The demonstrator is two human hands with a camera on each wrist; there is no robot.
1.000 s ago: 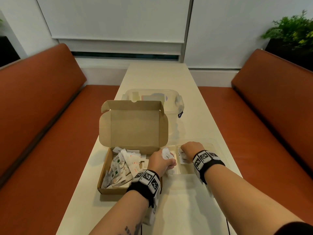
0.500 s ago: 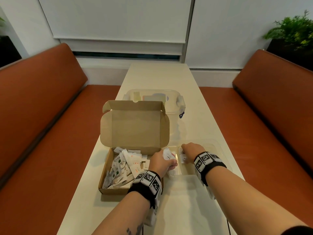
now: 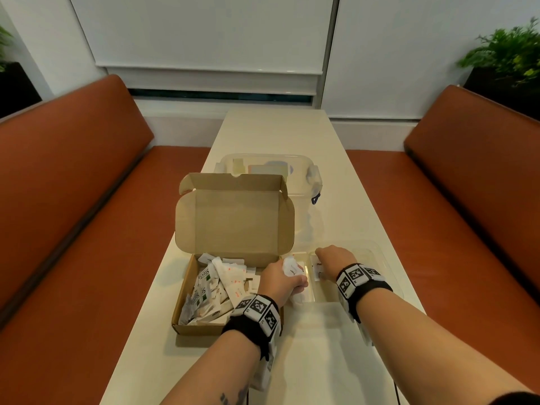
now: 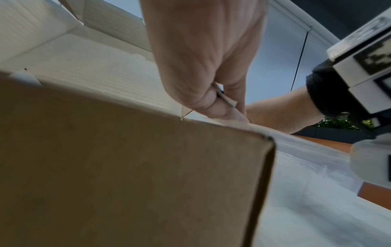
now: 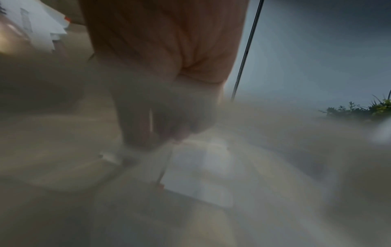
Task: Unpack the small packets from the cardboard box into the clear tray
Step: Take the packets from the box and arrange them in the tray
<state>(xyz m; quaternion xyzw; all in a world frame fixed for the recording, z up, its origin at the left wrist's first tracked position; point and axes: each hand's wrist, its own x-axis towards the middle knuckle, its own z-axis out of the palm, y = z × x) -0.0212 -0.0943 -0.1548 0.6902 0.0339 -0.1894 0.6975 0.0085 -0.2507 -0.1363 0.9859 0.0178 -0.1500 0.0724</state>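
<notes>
An open cardboard box [image 3: 201,327] with its lid upright holds several white packets [image 3: 216,285]. My left hand [image 3: 295,280] hovers over the box's right edge and grips a bunch of white packets [image 3: 290,268]. The left wrist view shows a thin packet edge [image 4: 224,98] pinched in that hand [image 4: 226,102]. To the right lies the clear tray [image 3: 382,252]. My right hand [image 3: 323,257] is knuckles-up inside it, fingers curled down onto packets [image 3: 317,266] on the tray floor. In the blurred right wrist view, a thin white edge sits between the fingers of this hand [image 5: 156,132], above a flat packet [image 5: 201,167].
A lidded clear container [image 3: 292,171] stands behind the box on the long cream table [image 3: 277,133]. Orange benches run along the left [image 3: 87,229] and the right [image 3: 467,229]. A plant [image 3: 508,45] stands at the far right.
</notes>
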